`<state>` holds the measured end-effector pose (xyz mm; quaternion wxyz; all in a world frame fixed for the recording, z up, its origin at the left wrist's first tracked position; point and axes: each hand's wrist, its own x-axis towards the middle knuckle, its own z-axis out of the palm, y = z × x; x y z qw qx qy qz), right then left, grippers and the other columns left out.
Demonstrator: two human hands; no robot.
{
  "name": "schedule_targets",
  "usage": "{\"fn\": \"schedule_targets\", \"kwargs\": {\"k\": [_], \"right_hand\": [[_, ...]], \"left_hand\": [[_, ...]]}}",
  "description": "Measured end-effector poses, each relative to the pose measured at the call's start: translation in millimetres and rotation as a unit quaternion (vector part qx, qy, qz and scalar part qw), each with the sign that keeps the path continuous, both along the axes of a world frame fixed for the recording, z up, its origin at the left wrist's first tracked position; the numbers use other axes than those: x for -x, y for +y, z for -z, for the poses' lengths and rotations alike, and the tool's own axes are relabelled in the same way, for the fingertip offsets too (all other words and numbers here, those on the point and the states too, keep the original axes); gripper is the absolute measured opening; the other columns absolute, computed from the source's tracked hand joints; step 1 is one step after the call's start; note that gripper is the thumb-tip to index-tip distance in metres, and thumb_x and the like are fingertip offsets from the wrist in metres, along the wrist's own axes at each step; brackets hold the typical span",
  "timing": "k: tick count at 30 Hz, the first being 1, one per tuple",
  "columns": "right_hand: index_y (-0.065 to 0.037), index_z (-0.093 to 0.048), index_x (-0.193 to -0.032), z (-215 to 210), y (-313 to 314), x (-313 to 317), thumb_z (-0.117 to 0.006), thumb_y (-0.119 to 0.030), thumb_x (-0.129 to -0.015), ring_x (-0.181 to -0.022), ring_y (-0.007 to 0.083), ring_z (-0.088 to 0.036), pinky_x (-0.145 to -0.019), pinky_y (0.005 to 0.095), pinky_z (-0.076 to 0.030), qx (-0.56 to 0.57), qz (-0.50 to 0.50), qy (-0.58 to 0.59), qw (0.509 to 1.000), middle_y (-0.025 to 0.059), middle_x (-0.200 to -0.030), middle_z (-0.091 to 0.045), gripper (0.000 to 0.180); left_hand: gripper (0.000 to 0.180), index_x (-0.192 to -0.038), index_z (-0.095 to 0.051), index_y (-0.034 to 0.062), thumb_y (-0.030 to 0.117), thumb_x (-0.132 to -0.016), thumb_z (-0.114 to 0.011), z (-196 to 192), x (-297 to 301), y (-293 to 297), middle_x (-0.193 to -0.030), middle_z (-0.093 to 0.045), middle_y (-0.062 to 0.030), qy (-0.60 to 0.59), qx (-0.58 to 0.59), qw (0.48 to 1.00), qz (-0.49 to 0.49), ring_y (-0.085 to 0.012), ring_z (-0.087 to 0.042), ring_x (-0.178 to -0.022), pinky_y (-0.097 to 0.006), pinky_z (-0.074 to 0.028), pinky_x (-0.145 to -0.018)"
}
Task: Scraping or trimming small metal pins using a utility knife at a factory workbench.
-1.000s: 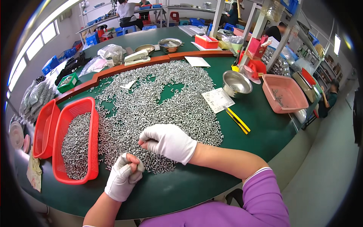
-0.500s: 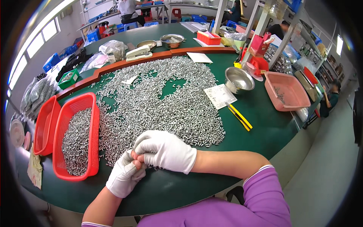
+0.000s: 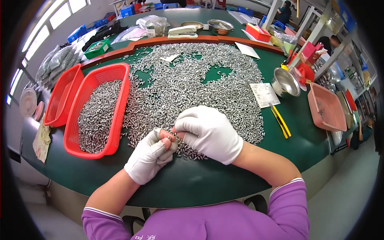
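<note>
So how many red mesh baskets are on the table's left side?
2. One basket, holding metal pieces, sits by the pile left of the hands; an emptier basket lies just outside it, at the table edge.

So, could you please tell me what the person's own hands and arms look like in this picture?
Both hands, the left hand and the right hand, wear plain white fabric gloves ending at the wrist. The forearms are bare. Short purple sleeves with a thin white stripe at the cuff cover the upper arms.
</note>
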<state>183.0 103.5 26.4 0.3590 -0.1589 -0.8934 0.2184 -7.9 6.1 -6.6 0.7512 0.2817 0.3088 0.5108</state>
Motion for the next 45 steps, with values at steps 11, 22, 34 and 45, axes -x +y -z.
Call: {"fn": "schedule_targets", "kwargs": {"k": [11, 22, 34, 45], "right_hand": [[-0.013, -0.070, -0.091, 21.5, 22.9, -11.4, -0.069, -0.025, -0.082, -0.084, 0.0285, -0.064, -0.076, 0.0419, -0.051, -0.055, 0.135, -0.248, 0.958, 0.0072, -0.087, -0.064, 0.015], [-0.004, -0.067, -0.093, 4.7, 13.9, -4.3, -0.071, -0.005, -0.083, -0.077, 0.0228, -0.065, -0.070, 0.0320, -0.052, 0.148, 0.039, -0.055, 0.987, 0.0095, -0.087, -0.065, 0.011], [-0.006, -0.070, -0.100, 7.3, 0.2, 0.2, -0.075, -0.006, -0.080, -0.084, 0.0250, -0.065, -0.076, 0.0338, -0.053, 0.145, -0.077, 0.008, 0.986, 0.0084, -0.092, -0.066, 0.020], [-0.008, -0.070, -0.092, -2.8, -0.8, 0.2, -0.076, -0.005, -0.077, -0.083, 0.0253, -0.066, -0.073, 0.0341, -0.053, 0.127, -0.025, 0.016, 0.991, 0.0079, -0.090, -0.067, 0.016]], "left_hand": [[0.019, -0.105, -0.057, 0.0118, 0.028, -0.097, -0.063, -2.5, -5.2, 0.8, -0.081, -0.051, 0.0008, 0.054, 0.014, 0.998, -0.038, -0.0061, -0.032, -0.057, -0.022, -0.028, -0.055], [0.024, -0.110, -0.056, 0.0090, 0.026, -0.096, -0.064, 0.1, 0.3, 2.6, -0.088, -0.056, 0.0001, -0.001, 0.026, 1.000, -0.001, -0.0059, -0.035, -0.061, -0.021, -0.031, -0.057], [0.030, -0.113, -0.053, 0.0130, 0.022, -0.091, -0.071, 3.1, -0.1, 0.4, -0.095, -0.056, 0.0006, -0.020, 0.038, 0.998, 0.043, -0.0036, -0.042, -0.070, -0.018, -0.035, -0.062], [0.022, -0.108, -0.060, 0.0077, 0.023, -0.094, -0.068, 0.3, -3.1, -2.7, -0.086, -0.060, -0.0020, 0.066, 0.017, 0.997, -0.020, -0.0054, -0.043, -0.063, -0.018, -0.033, -0.057]]}}
